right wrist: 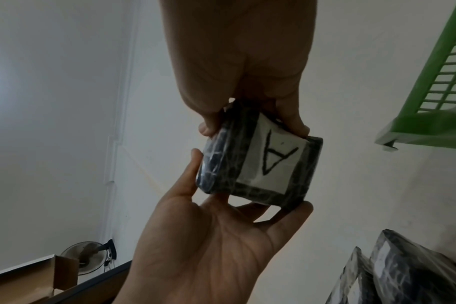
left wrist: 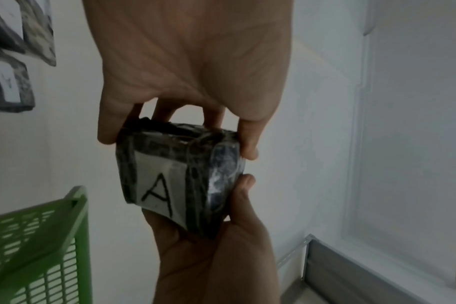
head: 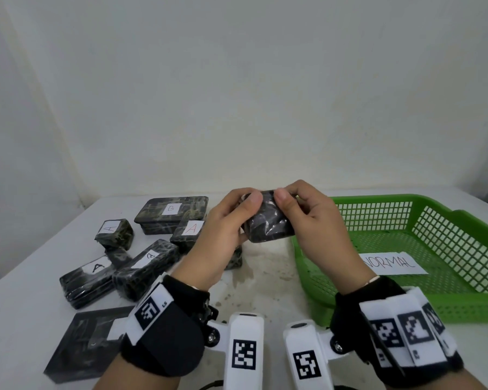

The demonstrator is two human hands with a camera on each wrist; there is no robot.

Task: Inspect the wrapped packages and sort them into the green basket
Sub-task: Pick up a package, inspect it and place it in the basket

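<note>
Your left hand (head: 223, 235) and right hand (head: 313, 220) both pinch one small wrapped package (head: 268, 220) above the table (head: 265, 277), its "A" label facing away from you. Left lie more packages (head: 141, 266) marked A and B, some overlapping. The green basket (head: 462, 302) right holds a "NORMAL" slip (head: 392, 263).

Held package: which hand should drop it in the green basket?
Right. Both hands grip the package, but the right hand is on the side of the green basket; the left hand would cross over.
</note>
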